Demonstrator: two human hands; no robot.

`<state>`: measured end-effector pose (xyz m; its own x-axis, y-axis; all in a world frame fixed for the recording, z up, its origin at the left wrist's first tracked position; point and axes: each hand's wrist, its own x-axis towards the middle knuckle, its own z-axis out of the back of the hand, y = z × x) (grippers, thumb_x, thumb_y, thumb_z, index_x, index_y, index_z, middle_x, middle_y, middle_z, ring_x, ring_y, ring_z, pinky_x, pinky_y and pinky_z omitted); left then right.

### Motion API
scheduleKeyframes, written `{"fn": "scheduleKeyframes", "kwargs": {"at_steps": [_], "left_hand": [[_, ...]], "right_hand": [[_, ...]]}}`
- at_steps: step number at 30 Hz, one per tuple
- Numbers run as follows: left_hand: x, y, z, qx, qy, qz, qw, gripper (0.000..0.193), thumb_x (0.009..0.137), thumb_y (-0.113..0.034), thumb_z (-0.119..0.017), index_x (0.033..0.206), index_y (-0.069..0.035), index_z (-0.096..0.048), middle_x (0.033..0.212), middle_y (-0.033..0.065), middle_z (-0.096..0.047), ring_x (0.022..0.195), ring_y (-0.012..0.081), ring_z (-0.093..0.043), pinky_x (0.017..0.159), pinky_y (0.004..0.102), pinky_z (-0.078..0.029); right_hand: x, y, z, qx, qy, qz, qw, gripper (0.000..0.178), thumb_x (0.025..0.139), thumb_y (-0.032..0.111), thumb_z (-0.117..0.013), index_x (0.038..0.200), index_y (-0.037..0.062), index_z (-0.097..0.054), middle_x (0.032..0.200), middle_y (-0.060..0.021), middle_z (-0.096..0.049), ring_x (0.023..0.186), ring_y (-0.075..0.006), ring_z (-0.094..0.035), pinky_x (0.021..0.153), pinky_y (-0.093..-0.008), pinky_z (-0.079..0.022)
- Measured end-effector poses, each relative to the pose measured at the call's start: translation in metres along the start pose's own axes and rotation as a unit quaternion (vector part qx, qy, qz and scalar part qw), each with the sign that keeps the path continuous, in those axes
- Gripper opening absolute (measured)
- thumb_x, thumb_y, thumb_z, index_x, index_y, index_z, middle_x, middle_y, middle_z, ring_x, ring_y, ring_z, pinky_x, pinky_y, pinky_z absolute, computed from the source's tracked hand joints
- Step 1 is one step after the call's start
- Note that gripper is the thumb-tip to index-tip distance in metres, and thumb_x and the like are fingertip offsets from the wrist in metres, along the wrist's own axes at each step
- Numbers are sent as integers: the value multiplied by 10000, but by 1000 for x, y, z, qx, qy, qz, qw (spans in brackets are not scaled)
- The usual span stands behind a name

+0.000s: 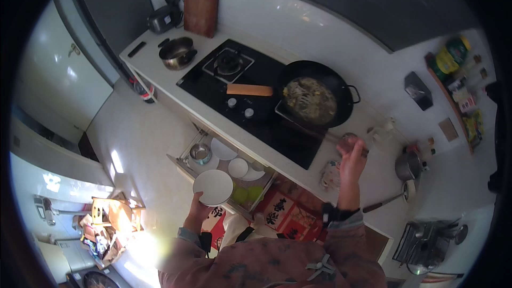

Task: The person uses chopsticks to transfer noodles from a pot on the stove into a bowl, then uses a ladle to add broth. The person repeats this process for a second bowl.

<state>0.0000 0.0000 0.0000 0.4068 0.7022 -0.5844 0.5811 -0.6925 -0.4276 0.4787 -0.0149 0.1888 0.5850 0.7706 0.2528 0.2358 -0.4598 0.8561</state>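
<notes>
Flanking a drawer (182, 167) of crockery (238, 168), the left hand (198, 211) gripped a dish (213, 188), the right (352, 164) something (346, 141) near a wok (343, 86) of food (318, 102)

Bold Characters on Red, Small Print on the Shelf

Large black brush-style characters stand on the pale panels of the red mat (285, 208); some are partly covered by the drawer and the wearer's body. On the wall shelf, the yellow-and-green bottle (450, 58) carries a label, its print too blurred to read. The white-and-red packet (467, 103) bears red lettering, also too small to make out. A small pale label sits on the dark rice cooker (160, 20), its contents illegible.
</notes>
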Motion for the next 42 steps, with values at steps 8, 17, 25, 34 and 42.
{"fn": "scheduleKeyframes", "kwargs": {"at_steps": [8, 17, 25, 34, 42], "left_hand": [[-49, 6, -57, -4, -10, -60, 998, 601, 816, -374, -495, 1336, -119, -331, 1320, 102, -402, 1212, 274, -390, 979, 455, -344], [-60, -29, -97, 8, -51, -80, 995, 566, 812, -392, -480, 1300, -121, -383, 1245, 86, -470, 1122, 239, -445, 891, 395, -386], [2, -92, -149, 92, 6, -73, 993, 566, 814, -402, -494, 1286, -105, -396, 1238, 89, -483, 1074, 233, -497, 832, 366, -430], [80, -149, -251, 198, 176, 47, 963, 623, 834, -373, -497, 1330, -35, -329, 1275, 128, -460, 1161, 266, -458, 942, 408, -393], [123, -171, -290, 260, 201, 127, 936, 634, 823, -363, -521, 1323, -22, -332, 1272, 117, -463, 1159, 251, -460, 945, 398, -393]], "right_hand": [[51, 23, -14, -323, 115, 35, 939, 200, 863, 197, -602, 940, 12, -601, 849, -59, -630, 802, -131, -609, 699, -248, -480], [81, -33, -65, -451, 293, 115, 836, 127, 848, 158, -581, 909, 58, -631, 874, -110, -611, 763, -258, -596, 661, -315, -477], [154, -16, -66, -586, 152, 79, 792, 247, 860, 289, -566, 918, 59, -635, 842, -137, -628, 764, -285, -599, 672, -351, -475], [174, -62, -110, -545, 159, 75, 820, 232, 861, 253, -587, 901, 29, -631, 858, -113, -633, 765, -210, -624, 657, -322, -495], [196, 4, 5, -335, -152, -77, 927, 294, 865, 328, -575, 933, 42, -602, 802, -51, -609, 594, -109, -586, 519, -236, -485]]}}
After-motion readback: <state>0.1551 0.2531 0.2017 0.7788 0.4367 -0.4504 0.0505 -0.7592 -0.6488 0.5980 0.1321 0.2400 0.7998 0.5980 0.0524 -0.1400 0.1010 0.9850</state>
